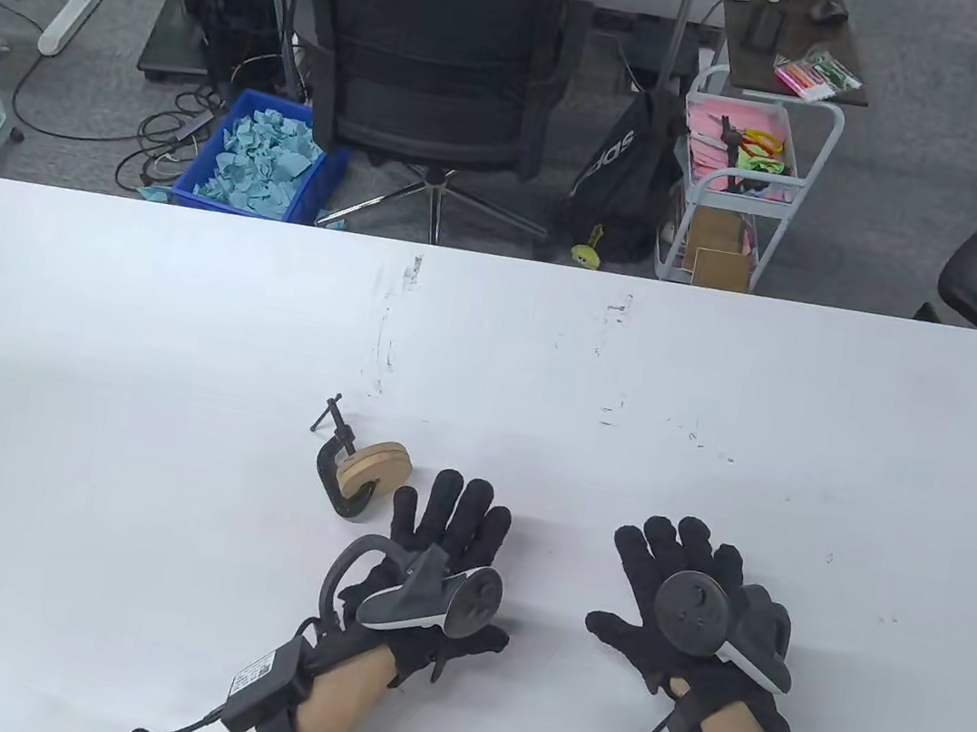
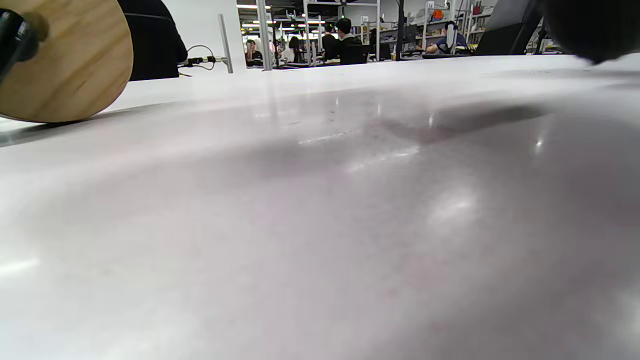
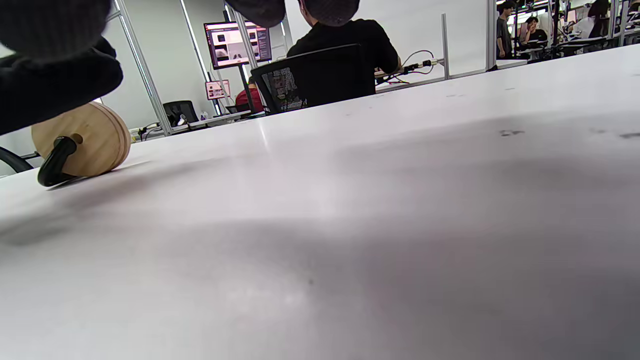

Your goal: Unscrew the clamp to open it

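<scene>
A black C-clamp point(image 1: 335, 471) lies on the white table point(image 1: 133, 350), screwed down on round wooden discs point(image 1: 374, 468). Its screw handle point(image 1: 328, 414) points to the far left. My left hand point(image 1: 450, 530) lies flat on the table, fingers spread, just right of the discs, holding nothing. My right hand point(image 1: 680, 560) lies flat and spread further right, holding nothing. The discs show at the top left of the left wrist view point(image 2: 65, 60). In the right wrist view the discs point(image 3: 87, 137) and the clamp's frame point(image 3: 55, 162) show at the left.
Beyond the table's far edge stand a black office chair point(image 1: 434, 55), a blue bin of paper scraps point(image 1: 258, 157) and a white cart point(image 1: 736, 183). Small dark marks point(image 1: 616, 312) speckle the table top.
</scene>
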A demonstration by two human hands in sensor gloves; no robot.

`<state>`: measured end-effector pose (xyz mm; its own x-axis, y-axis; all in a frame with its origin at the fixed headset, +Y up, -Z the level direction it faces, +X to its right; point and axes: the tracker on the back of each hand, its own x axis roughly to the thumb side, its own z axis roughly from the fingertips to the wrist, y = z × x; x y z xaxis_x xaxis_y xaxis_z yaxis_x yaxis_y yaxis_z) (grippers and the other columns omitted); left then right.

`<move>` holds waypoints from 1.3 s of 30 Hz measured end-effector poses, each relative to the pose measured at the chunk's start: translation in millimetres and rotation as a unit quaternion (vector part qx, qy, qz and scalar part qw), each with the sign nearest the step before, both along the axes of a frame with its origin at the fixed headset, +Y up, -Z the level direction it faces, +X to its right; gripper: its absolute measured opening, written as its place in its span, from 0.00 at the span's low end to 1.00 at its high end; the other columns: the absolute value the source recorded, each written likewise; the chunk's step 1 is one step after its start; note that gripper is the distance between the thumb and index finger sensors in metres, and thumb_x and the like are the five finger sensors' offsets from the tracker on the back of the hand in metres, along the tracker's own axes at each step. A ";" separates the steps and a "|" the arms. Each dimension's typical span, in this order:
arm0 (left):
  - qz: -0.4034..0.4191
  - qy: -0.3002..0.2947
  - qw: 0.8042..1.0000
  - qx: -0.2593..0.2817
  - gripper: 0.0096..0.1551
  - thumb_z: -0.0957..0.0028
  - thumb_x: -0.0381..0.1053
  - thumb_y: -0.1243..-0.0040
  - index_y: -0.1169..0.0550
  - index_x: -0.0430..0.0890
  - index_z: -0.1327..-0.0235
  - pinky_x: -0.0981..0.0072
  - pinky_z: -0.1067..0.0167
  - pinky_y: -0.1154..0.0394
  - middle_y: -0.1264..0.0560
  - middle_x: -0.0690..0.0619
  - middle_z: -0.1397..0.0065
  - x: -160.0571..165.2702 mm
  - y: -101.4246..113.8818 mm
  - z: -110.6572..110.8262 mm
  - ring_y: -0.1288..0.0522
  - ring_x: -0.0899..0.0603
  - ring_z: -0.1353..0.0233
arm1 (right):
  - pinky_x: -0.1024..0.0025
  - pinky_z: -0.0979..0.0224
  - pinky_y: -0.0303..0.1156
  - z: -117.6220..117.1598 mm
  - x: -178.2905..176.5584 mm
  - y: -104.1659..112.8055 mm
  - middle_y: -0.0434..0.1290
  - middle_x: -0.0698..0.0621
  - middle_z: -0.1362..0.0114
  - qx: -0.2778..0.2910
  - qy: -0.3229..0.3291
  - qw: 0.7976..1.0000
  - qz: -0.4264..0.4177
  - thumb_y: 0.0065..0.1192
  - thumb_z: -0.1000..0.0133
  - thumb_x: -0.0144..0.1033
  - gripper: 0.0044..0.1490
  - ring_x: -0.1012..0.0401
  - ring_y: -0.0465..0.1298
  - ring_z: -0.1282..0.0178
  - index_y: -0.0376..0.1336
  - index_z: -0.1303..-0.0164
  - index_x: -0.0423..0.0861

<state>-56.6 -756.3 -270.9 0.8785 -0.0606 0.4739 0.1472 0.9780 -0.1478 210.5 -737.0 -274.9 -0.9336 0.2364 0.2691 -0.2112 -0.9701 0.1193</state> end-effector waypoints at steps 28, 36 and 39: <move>0.170 0.348 0.920 0.053 0.25 0.47 0.52 0.36 0.25 0.55 0.34 0.53 0.34 0.24 0.31 0.48 0.23 -147.9 60.2 -66.8 0.21 0.42 0.32 | 0.31 0.24 0.31 -3.3 6.3 1.3 0.41 0.52 0.16 -0.008 -0.009 1.000 0.025 0.63 0.62 0.75 0.65 0.40 0.35 0.15 0.42 0.20 0.59; 0.233 0.427 0.861 -0.145 0.33 0.51 0.61 0.33 0.25 0.56 0.31 0.58 0.44 0.22 0.26 0.47 0.32 -195.7 -0.8 -108.7 0.19 0.47 0.46 | 0.31 0.24 0.31 -4.2 7.6 -2.8 0.41 0.51 0.16 -0.026 -0.013 0.999 0.035 0.63 0.61 0.75 0.64 0.40 0.35 0.15 0.42 0.20 0.58; 0.243 0.430 0.861 -0.124 0.32 0.55 0.62 0.31 0.22 0.56 0.36 0.59 0.44 0.21 0.26 0.48 0.35 -196.8 -9.3 -110.5 0.20 0.48 0.48 | 0.31 0.24 0.31 -4.4 7.5 -3.6 0.41 0.51 0.16 -0.029 -0.013 0.999 0.036 0.63 0.61 0.75 0.64 0.40 0.35 0.15 0.42 0.20 0.58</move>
<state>-253.5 -765.6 -381.4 0.8046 0.4219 -0.4178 -0.5376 0.8163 -0.2111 218.1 -740.6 -279.3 -0.9552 0.1827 0.2328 -0.1449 -0.9746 0.1706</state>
